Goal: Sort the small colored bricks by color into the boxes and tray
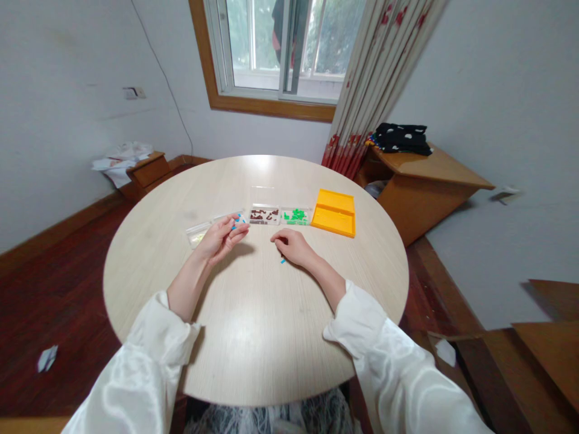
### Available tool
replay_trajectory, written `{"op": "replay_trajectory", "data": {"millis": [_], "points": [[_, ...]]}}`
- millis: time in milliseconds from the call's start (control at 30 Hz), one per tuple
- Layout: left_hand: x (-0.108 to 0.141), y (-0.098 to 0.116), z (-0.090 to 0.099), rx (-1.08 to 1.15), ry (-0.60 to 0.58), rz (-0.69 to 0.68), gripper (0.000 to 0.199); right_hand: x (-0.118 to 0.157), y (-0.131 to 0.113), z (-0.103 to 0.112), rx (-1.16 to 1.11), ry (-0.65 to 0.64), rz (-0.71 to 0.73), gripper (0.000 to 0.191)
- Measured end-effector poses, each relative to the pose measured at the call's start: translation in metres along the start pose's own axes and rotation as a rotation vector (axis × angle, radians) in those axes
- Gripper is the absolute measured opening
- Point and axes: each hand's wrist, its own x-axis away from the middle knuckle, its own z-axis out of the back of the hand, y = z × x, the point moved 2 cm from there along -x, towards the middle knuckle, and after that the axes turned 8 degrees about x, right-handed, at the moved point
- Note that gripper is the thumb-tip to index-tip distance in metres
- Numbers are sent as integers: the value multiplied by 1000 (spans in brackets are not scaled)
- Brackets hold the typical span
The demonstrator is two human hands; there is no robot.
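My left hand (221, 238) is raised a little over the table, left of centre, its fingers curled near a few small blue pieces (234, 227); whether it grips one is too small to tell. Palm down on the tabletop, my right hand (289, 246) has its fingers bent together, and their tips hide anything between them. A small blue piece (283, 261) lies just below it. Behind the hands stand a clear box of dark brown pieces (265, 214) and a clear box of green pieces (295, 216). Partly behind my left hand is another clear box (194, 235) with yellowish pieces.
An open yellow case (333, 212) lies on the round table (266, 337), right of the clear boxes. Beyond the table are a window (289, 48), a curtain (366, 78) and a wooden cabinet (420, 187) with dark cloth (400, 138) on top.
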Motion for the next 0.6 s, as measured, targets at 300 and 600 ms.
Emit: {"op": "replay_trajectory", "data": {"millis": [300, 600], "points": [[-1, 0, 5, -24, -140, 23, 15, 0, 0, 0, -4, -6, -10, 22], [-4, -1, 6, 126, -156, 66, 28, 0, 1, -1, -19, 0, -11, 22]]}}
